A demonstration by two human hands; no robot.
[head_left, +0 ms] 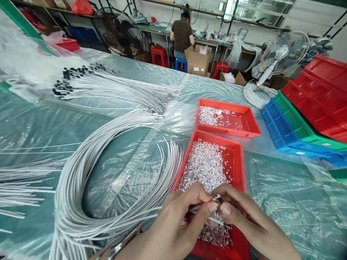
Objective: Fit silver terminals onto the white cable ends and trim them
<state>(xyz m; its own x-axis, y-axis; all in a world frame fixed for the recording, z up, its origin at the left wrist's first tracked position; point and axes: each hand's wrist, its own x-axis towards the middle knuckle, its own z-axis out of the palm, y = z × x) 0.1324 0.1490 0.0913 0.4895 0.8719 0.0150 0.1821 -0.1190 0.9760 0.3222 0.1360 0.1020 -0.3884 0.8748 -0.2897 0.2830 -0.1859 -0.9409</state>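
Over the front red tray, my left hand [187, 216] is closed around a white cable [217, 220], whose cut end pokes out to the right with a bit of green wire showing. My right hand [241, 213] meets it fingertip to fingertip, its thumb and forefinger pinched on a small shiny metal piece [217, 197]. The exact shape of that piece is too small to tell. Beneath both hands, many loose silver metal pieces [206, 162] fill the red tray [242, 162]. To the left lies a large curved bundle of white cables [70, 180].
A second red tray [251, 122] with fewer metal pieces sits behind. Cables with black ends [108, 85] lie at the back left. Stacked red, green and blue bins [306, 119] stand right. Beyond the plastic-covered table are fans [119, 32], a cardboard box [197, 61] and a person [183, 36].
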